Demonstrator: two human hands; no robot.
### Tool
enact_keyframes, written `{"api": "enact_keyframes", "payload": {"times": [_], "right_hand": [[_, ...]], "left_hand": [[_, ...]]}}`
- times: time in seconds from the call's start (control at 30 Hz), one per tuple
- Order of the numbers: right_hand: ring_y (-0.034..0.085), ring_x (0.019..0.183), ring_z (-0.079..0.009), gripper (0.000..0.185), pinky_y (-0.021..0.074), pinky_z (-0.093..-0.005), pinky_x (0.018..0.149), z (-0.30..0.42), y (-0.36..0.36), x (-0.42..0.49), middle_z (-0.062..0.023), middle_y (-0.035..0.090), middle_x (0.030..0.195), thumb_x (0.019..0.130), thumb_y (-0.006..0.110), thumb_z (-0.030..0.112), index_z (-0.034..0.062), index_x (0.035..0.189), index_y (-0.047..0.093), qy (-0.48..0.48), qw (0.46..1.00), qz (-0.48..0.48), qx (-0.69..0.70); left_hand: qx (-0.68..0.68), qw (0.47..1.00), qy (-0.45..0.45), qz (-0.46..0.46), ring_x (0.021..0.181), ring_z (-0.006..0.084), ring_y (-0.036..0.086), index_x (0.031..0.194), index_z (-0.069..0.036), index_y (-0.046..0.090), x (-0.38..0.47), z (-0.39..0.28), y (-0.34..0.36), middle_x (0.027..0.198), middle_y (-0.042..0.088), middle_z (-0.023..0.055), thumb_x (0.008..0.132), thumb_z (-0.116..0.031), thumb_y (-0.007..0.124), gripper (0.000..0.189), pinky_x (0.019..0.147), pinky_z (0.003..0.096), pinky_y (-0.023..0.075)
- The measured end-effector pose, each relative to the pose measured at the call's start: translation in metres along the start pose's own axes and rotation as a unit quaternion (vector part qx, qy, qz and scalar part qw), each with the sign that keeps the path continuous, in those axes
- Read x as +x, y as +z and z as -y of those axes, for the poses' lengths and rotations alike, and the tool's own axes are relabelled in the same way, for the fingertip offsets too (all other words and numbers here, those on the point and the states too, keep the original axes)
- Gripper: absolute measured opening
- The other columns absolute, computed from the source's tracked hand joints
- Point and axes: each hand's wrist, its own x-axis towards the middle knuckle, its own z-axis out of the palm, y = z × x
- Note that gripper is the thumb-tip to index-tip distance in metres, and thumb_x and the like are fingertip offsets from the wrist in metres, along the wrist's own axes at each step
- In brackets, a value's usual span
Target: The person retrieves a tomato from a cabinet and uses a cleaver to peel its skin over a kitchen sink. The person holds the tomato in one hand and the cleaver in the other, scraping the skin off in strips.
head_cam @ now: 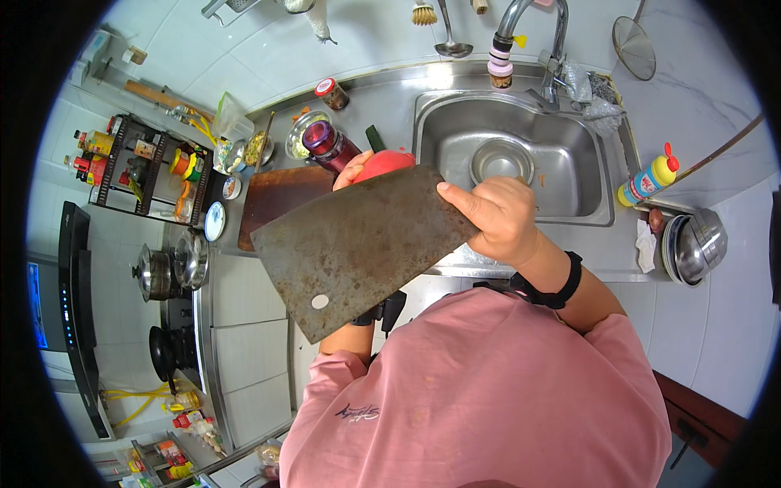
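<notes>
My right hand [503, 213] grips a large cleaver [360, 244] at its handle end, the thumb pressed on the blade. The broad, stained blade has a round hole near its far lower corner and is raised in front of me, tilted. Behind the blade's upper edge, my left hand [354, 169] holds a rounded red thing [385, 163]; most of that hand is hidden by the cleaver, and what the red thing is I cannot tell. A wooden cutting board [287, 194] lies on the counter to the left, partly covered by the blade.
Right of the hands, a steel sink [567, 165] holds a metal bowl [501, 160]. Behind the board stand a purple canister [332, 146], a glass bowl [305, 131] and a red-lidded jar [331, 93]. A dark green vegetable piece [374, 139] lies nearby. Stacked bowls [695, 244] sit far right.
</notes>
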Motion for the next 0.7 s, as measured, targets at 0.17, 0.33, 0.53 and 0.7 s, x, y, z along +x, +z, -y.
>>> {"api": "enact_keyframes", "payload": {"times": [0.17, 0.33, 0.53, 0.7], "right_hand": [[0.047, 0.05, -0.0213, 0.056, 0.034, -0.0355, 0.046, 0.003, 0.001, 0.001, -0.0022, 0.042, 0.059, 0.053, 0.073, 0.004, 0.0092, 0.109, 0.076, -0.007, 1.0, -0.001, -0.003], [0.048, 0.05, -0.0214, 0.057, 0.0348, -0.0361, 0.046, 0.004, 0.001, 0.001, -0.0024, 0.042, 0.058, 0.052, 0.072, 0.006, 0.0086, 0.109, 0.076, -0.001, 1.0, 0.012, -0.012], [0.048, 0.05, -0.0215, 0.057, 0.0357, -0.0361, 0.046, 0.0, 0.004, 0.0, -0.002, 0.043, 0.058, 0.051, 0.072, 0.006, 0.0086, 0.108, 0.076, 0.003, 1.0, -0.006, -0.027], [0.047, 0.049, -0.021, 0.053, 0.0346, -0.0356, 0.046, 0.003, 0.002, -0.004, -0.0015, 0.042, 0.058, 0.055, 0.073, 0.005, 0.0092, 0.108, 0.076, -0.009, 1.0, -0.001, -0.012]], "left_hand": [[0.129, 0.986, 0.108, -0.006, 0.128, 0.0421, 0.054, 0.137, -0.013, 0.049, -0.003, 0.014, 0.002, 0.147, 0.046, 0.017, 0.098, -0.016, 0.061, 0.041, 0.104, 0.0563, 0.0515], [0.117, 0.991, 0.065, -0.017, 0.133, 0.0321, 0.051, 0.136, -0.008, 0.05, -0.006, 0.004, -0.005, 0.144, 0.051, 0.0209, 0.102, -0.024, 0.057, 0.038, 0.11, 0.0511, 0.0472], [0.068, 0.988, -0.098, -0.096, 0.13, 0.0322, 0.054, 0.134, -0.005, 0.051, -0.007, -0.011, -0.011, 0.143, 0.052, 0.0203, 0.104, -0.027, 0.053, 0.037, 0.108, 0.0487, 0.0493], [0.087, 0.992, 0.064, -0.07, 0.128, 0.0327, 0.056, 0.134, -0.006, 0.05, -0.01, 0.01, -0.002, 0.143, 0.051, 0.0174, 0.098, -0.02, 0.064, 0.041, 0.105, 0.0508, 0.0515]]}}
